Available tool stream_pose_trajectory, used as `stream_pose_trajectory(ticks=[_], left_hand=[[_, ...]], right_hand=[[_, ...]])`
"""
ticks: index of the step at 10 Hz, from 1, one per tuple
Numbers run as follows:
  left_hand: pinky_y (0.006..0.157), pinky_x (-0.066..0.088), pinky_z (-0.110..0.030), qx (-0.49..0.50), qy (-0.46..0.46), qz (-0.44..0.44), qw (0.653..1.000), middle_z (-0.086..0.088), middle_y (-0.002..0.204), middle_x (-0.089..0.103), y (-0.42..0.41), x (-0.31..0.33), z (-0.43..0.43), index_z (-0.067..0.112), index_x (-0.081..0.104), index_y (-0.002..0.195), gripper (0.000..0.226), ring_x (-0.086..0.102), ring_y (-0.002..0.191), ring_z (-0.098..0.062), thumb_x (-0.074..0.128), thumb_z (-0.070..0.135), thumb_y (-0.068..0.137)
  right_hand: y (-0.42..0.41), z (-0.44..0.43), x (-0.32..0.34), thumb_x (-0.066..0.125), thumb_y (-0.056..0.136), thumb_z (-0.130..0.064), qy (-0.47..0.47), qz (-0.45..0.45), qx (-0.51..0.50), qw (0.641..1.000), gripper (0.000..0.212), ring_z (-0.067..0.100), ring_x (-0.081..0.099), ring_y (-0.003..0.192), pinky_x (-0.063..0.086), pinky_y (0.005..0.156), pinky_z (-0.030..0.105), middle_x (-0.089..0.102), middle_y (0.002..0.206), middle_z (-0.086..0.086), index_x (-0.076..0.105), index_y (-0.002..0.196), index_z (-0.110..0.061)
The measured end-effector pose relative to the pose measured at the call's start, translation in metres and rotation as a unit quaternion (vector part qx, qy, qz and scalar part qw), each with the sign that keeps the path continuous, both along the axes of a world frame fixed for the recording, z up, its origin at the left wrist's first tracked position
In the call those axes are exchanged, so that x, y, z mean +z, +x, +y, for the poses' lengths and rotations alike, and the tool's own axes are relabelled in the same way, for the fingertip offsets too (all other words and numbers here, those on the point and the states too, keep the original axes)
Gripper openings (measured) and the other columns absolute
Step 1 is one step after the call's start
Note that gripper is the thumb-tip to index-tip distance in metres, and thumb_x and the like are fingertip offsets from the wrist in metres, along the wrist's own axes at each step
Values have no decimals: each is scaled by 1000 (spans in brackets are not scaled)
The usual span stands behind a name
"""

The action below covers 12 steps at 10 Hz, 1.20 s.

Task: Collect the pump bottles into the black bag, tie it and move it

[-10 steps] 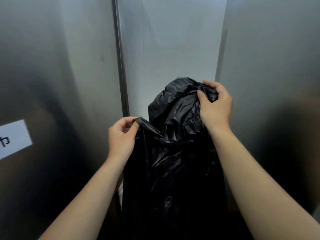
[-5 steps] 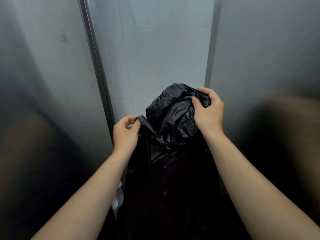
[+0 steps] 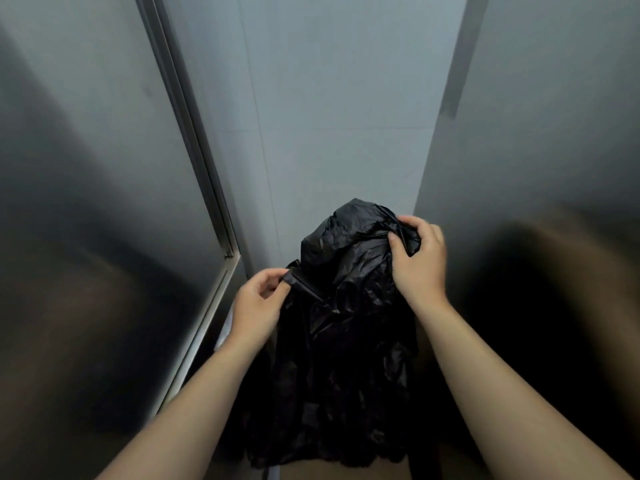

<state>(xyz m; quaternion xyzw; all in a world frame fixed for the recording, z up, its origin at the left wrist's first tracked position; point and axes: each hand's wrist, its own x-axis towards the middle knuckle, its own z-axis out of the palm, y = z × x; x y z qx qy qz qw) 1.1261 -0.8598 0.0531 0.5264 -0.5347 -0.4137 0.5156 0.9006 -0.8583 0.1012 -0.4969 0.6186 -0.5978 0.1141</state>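
Note:
A crumpled black plastic bag [image 3: 343, 327] hangs in front of me at lower centre, held up by both hands. My left hand [image 3: 256, 306] pinches a twisted corner of the bag at its left edge. At the bag's top right, my right hand [image 3: 419, 261] grips a bunched fold of the plastic. No pump bottles are visible; whatever is in the bag is hidden by the plastic.
A brushed metal panel [image 3: 86, 202] with a metal frame strip [image 3: 194, 140] stands close on the left. Another metal panel [image 3: 540, 150] is on the right. A pale tiled wall [image 3: 339, 109] fills the narrow gap behind the bag.
The view has tilted upward, so the bag and hands sit lower in the frame. The white label on the left panel has left view. Both hands keep their grips on the bag.

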Motion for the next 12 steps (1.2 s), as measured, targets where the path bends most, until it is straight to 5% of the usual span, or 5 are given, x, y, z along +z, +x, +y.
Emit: stream_pose_trajectory(ticks=[2,4,7,10,12], left_hand=[[69,48,-8,-29,37,-14,999,6,92,69,6,-25,27,31,66,91,26,66,81,3,67,6,84],[95,44,-27,-55,116,-10,992,6,119,63,8,-64,57,28,62,112,32,58,112,-12,68,14,85],[97,35,-20,-53,148,-93,983,12,123,55,0,-92,63,43,55,116,41,45,122,-3,72,37,79],[96,34,-22,-22,131,-109,985,12,128,51,-3,-68,73,40,49,129,52,46,122,-7,65,48,81],[95,29,-15,-29,63,-184,980,19,130,51,3,-33,87,36,49,133,58,42,121,5,58,58,80]], right_hand=[[0,8,-51,62,88,-13,73,41,9,996,22,9,47,94,27,82,6,46,106,3,62,110,-16],[0,29,-106,55,93,-27,233,70,42,969,30,16,51,101,28,76,13,43,123,7,54,122,-19],[1,44,-117,45,92,-52,390,111,149,902,58,32,17,141,30,107,44,8,157,3,28,144,-33],[9,43,-82,45,89,-58,338,170,76,923,72,30,-4,145,11,108,65,-3,159,3,17,148,-28],[20,64,-59,46,90,-56,261,170,138,940,73,26,2,146,16,115,51,4,159,6,19,148,-22]])
